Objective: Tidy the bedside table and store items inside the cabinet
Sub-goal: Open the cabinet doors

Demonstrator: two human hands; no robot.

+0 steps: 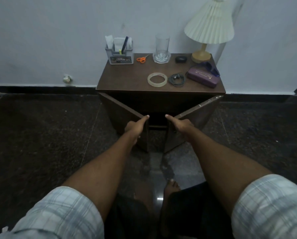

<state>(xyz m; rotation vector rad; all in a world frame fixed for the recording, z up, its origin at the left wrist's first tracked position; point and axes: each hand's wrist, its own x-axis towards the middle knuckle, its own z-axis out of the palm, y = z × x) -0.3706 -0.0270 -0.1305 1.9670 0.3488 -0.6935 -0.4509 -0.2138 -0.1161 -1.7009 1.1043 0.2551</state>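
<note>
While left hand and right hand each clamp a stiff, light cabinet door by its free edge, the fragile glass at the table's back edge wants a low, round-the-body hold.

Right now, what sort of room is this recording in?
Probably a bedroom corner at home: a low wooden bedside cabinet against a plain wall, a pleated table lamp, and a drinking glass on top.

Two bare forearms run out from short sleeves of pale plaid cloth (white with faint grey-blue checks). Both hands are bare. Dark shorts, perhaps black, sit low between them, above a bare foot.
</note>
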